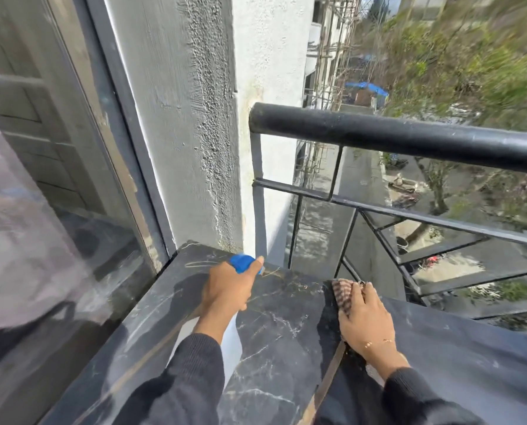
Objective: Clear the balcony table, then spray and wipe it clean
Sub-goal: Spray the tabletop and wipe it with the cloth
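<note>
The balcony table (274, 326) is a black marble slab with white veins, running from the lower middle up to the wall corner. My left hand (228, 286) grips a spray bottle (243, 262) by its blue head, held over the far left part of the slab; a white strip below my wrist may be its body. My right hand (367, 320) lies flat on a brown checked cloth (343, 294), pressing it onto the table near the right edge. Only the cloth's far end shows past my fingers.
A black metal railing (409, 138) runs along the right side, with a drop to the street beyond. A rough white wall (194, 133) stands behind the table. A glass window (56, 194) with a grey frame fills the left.
</note>
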Available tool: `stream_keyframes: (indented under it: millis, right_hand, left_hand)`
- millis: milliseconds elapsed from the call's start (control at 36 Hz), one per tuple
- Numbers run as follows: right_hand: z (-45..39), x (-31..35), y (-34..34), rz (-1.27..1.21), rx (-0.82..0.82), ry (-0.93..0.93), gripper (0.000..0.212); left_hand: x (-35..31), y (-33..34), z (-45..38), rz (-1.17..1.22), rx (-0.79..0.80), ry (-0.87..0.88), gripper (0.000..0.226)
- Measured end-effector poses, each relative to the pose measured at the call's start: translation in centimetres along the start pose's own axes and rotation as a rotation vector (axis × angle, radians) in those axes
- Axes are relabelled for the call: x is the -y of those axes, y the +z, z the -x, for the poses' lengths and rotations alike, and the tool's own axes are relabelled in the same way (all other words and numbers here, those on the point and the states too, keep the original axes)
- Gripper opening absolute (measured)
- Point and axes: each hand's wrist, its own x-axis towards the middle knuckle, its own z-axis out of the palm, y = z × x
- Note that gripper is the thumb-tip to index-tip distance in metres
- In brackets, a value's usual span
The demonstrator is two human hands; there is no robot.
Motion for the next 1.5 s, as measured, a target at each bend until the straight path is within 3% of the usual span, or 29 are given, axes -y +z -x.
stream_keyframes:
  millis: [167, 306, 389, 556, 695, 889, 1000, 1139, 1278, 1389, 1500]
  right_hand:
    - [-3.0, 5.1, 0.1, -0.02, 0.061, -0.068, 0.066]
    - [-0.7, 7.8, 1.4, 0.005, 0.105, -0.298, 0.067]
    - [2.4, 5.8, 1.7, 0.027, 0.144, -0.41, 0.069]
    - [2.5, -0.5, 0.1, 0.041, 0.063, -0.221, 0.064]
    - [-2.4, 2.0, -0.3, 0.025, 0.041, -0.103, 0.061]
    - [-2.1, 9.6, 1.9, -0.005, 0.083, -0.325, 0.064]
    - [2.8, 6.6, 2.4, 0.023, 0.131, -0.524, 0.066]
    - [2.7, 0.6, 1.3, 0.05, 0.065, -0.363, 0.064]
    - [-2.5, 3.7, 0.4, 0.016, 0.037, -0.213, 0.057]
    - [-3.4, 8.9, 1.4, -0.019, 0.039, -0.277, 0.056]
    - [0.0, 11.5, 2.9, -0.024, 0.088, -0.472, 0.064]
  left_hand:
    - [0.1, -0.1, 0.0, 0.023, 0.009, 0.007, 0.046]
    - [-0.2, -0.3, -0.1, -0.001, -0.006, 0.017, 0.049]
    - [-0.3, -0.4, 0.2, -0.004, 0.003, 0.029, 0.049]
    - [-0.3, -0.8, 0.3, 0.026, 0.0, 0.04, 0.049]
    - [-0.3, -0.7, 0.4, 0.048, -0.014, 0.036, 0.048]
    - [-0.2, -0.8, 0.6, 0.031, -0.023, 0.057, 0.049]
    - [-0.2, -0.9, 0.8, 0.039, -0.03, 0.057, 0.049]
    - [-0.2, -1.2, 1.0, 0.067, -0.022, 0.055, 0.049]
    - [0.3, -1.1, 0.7, 0.144, -0.038, 0.114, 0.042]
    - [0.5, -1.0, 0.6, 0.148, -0.047, 0.137, 0.049]
    - [0.4, -0.9, 0.8, 0.13, -0.073, 0.147, 0.05]
